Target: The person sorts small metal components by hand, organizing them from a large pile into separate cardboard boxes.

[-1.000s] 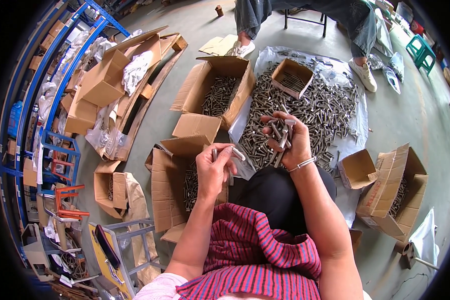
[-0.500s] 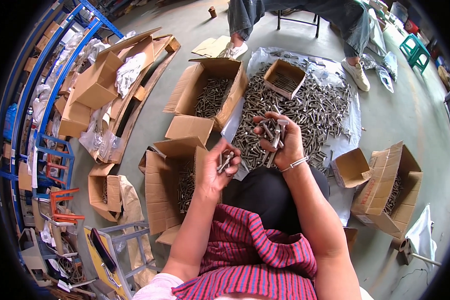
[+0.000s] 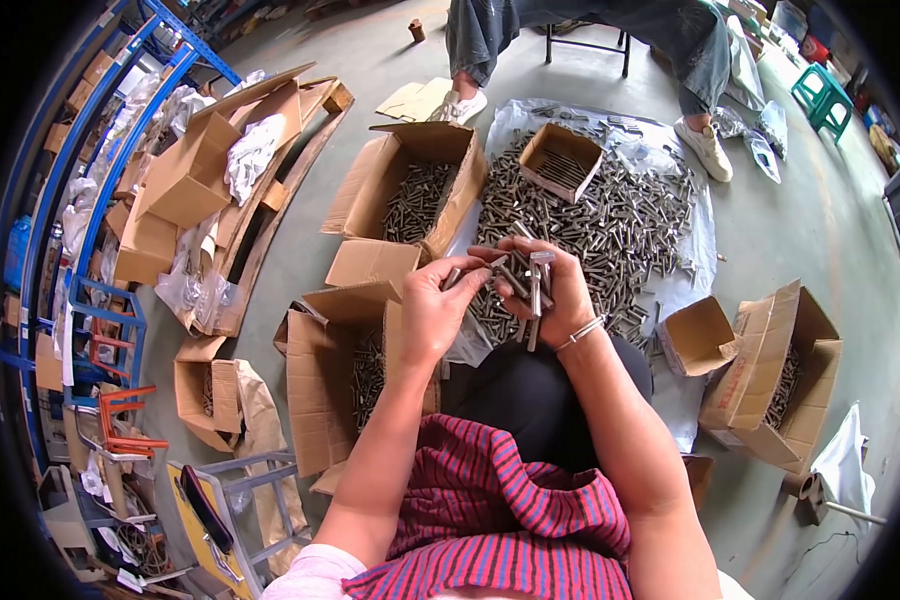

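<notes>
My right hand grips a bundle of metal bolts over my lap. My left hand reaches across to that bundle and pinches one bolt at its left side. Just beyond both hands a large heap of loose bolts lies on a clear plastic sheet on the floor. An open cardboard box with bolts in it stands under my left forearm.
A second open box of bolts stands behind it. A small box sits on the heap. More boxes are at the right. Another person's legs and a stool are at the back. Blue shelving lines the left.
My left hand has moved right from above the near box to the bundle in my right hand. It held one bolt before; now it pinches a bolt at the bundle.
</notes>
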